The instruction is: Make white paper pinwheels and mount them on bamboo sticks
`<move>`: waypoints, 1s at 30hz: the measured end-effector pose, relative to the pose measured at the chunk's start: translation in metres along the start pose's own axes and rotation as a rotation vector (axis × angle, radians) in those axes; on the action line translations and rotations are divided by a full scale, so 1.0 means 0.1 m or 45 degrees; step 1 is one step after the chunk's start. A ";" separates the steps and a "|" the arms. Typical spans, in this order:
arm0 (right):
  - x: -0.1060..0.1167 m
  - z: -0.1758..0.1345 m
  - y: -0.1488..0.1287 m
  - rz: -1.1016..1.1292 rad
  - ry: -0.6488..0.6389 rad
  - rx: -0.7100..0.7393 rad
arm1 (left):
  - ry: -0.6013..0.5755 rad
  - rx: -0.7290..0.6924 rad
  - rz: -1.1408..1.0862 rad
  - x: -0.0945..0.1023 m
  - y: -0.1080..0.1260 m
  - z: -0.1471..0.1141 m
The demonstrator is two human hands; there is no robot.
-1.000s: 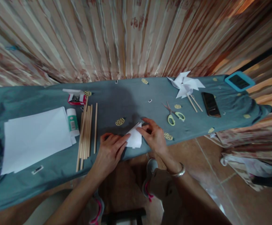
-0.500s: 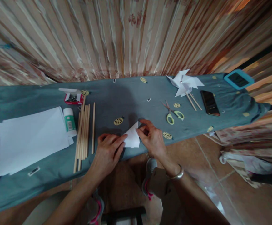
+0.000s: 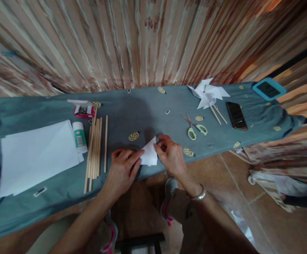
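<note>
A small folded piece of white paper [image 3: 149, 154], roughly triangular, lies near the table's front edge between my hands. My left hand [image 3: 124, 167] presses its left corner with thumb and fingers close together. On the other side, my right hand [image 3: 171, 155] pinches the paper's right edge between thumb and curled fingers, near the upper tip. Right of my hands are scissors with green handles [image 3: 191, 133], their blades slightly apart. To the left of my left hand lies a bundle of wooden sticks [image 3: 94, 151], with one stick [image 3: 106, 144] apart from the rest.
A stack of white paper [image 3: 39, 155], a glue stick [image 3: 79, 137] and an open red box [image 3: 84, 110] of small metal pieces are at left. At right are paper pinwheels [image 3: 207, 93] on sticks, a phone [image 3: 236, 115] and a blue-framed device [image 3: 269, 88]. A curtain [image 3: 132, 42] hangs behind the table.
Hardly anything differs. My hands keep the same hold on the folded paper, and the whole view has shifted very slightly.
</note>
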State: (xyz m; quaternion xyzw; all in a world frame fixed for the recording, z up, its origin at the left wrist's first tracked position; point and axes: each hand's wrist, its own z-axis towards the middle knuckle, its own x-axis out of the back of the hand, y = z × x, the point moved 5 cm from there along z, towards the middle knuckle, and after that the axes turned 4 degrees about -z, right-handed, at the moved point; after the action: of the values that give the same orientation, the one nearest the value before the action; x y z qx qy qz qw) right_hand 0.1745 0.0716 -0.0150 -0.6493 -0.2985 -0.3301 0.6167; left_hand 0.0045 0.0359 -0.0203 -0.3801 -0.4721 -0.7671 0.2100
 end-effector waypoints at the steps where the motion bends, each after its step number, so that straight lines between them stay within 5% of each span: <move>1: 0.00 0.00 0.00 -0.007 -0.003 0.002 | -0.002 0.001 0.001 0.00 0.00 0.00; 18: 0.00 -0.02 -0.06 -0.201 0.014 0.348 | -0.037 0.031 0.002 -0.01 -0.01 0.02; 30: -0.04 0.04 -0.04 -0.383 -0.053 0.353 | -0.056 0.050 0.006 -0.01 -0.01 0.02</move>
State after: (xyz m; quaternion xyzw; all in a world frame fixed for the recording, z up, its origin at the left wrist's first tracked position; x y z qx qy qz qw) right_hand 0.1692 0.0756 -0.0155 -0.5131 -0.4475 -0.3609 0.6374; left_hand 0.0049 0.0380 -0.0209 -0.3937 -0.4908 -0.7487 0.2088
